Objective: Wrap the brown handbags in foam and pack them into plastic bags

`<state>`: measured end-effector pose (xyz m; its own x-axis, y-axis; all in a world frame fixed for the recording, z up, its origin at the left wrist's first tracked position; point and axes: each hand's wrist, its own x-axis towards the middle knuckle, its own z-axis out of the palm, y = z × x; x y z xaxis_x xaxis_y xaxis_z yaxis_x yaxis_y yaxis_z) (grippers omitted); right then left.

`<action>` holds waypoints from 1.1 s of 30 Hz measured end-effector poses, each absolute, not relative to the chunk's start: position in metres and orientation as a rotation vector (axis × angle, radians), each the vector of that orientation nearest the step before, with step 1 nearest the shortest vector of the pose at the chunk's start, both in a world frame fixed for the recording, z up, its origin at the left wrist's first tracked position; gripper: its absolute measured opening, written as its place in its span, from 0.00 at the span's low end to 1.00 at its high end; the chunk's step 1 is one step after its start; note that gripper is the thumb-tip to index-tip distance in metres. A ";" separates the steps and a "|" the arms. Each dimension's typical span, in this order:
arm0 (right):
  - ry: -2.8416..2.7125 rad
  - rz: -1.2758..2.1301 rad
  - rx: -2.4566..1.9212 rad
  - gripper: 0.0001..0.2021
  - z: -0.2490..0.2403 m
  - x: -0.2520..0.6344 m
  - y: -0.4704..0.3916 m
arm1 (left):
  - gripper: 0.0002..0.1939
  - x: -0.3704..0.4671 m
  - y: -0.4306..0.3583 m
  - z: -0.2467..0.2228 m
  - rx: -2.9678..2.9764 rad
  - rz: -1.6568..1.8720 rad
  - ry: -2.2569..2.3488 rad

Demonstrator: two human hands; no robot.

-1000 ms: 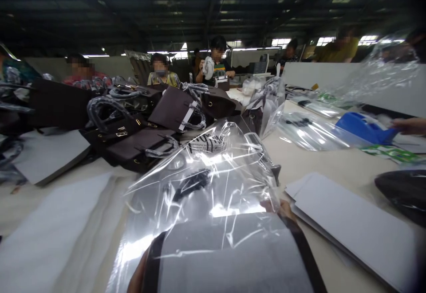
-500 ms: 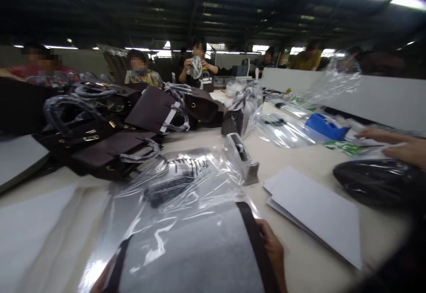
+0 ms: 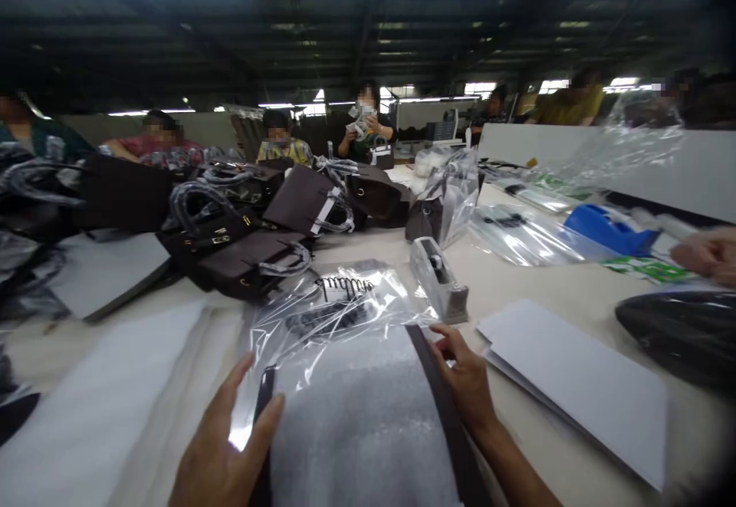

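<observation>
Left hand point(image 3: 207, 453), grey-faced panel point(image 3: 356, 423), right hand point(image 3: 468, 384): the panel lies between the two sets of fingers.
White sheets point(image 3: 103, 407) lie left of the left fingers, which spread wide, thumb over the panel's dark edge. Beyond the fingertips, a printed clear plastic bag point(image 3: 391, 284) covers its far end. A grey tape dispenser point(image 3: 440, 284) stands just past the right fingers, which bend at the far corner; whether pinching, I cannot tell.
</observation>
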<state>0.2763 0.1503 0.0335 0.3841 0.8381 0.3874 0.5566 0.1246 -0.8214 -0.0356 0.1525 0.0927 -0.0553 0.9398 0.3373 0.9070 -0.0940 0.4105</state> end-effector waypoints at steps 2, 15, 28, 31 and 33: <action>-1.387 0.252 -1.501 0.09 0.042 0.278 0.153 | 0.26 -0.017 0.162 0.105 2.304 0.816 1.932; -1.397 -0.436 -2.086 0.26 0.010 0.349 0.103 | 0.20 0.002 0.191 0.108 3.055 0.956 1.366; -1.852 -0.261 -2.442 0.23 0.006 0.421 0.083 | 0.11 0.130 0.201 0.150 3.200 0.336 0.909; -1.893 -0.396 -2.296 0.20 0.014 0.429 0.080 | 0.07 0.114 0.199 0.151 3.097 0.357 0.951; -1.806 -0.639 -2.138 0.20 0.031 0.430 0.073 | 0.12 0.094 0.199 0.154 3.017 0.360 0.966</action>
<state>0.4297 0.0733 0.0309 0.1257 0.8602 0.4943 0.9796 -0.1864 0.0752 0.0936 0.1986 0.1544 0.7909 0.5679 0.2279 0.5784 -0.8154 0.0246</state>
